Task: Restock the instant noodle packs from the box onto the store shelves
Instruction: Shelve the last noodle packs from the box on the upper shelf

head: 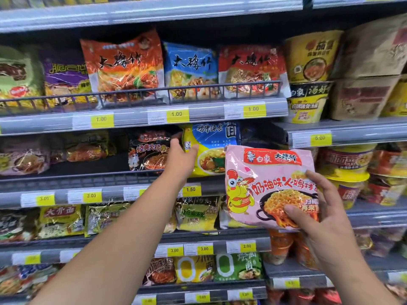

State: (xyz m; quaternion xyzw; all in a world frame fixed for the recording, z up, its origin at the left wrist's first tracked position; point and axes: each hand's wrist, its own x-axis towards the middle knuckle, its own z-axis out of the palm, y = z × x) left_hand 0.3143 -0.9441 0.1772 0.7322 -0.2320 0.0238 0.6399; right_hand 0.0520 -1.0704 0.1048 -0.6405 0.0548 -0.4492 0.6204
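Observation:
My right hand (323,208) grips a pink instant noodle pack (266,183) with a yellow cartoon chicken, held up in front of the shelves at the right. My left hand (179,157) reaches forward to the second shelf (110,179), its fingers apart, touching the left edge of a yellow and blue noodle pack (209,155) beside a black noodle pack (147,150). The left hand holds nothing. No box is in view.
Several shelves of noodle packs fill the view, with yellow price tags (176,115) on the rails. A wire guard (154,93) fronts the upper shelf. Noodle cups (308,62) and brown paper packs (370,62) stand at the right. A dark gap lies left of the black pack.

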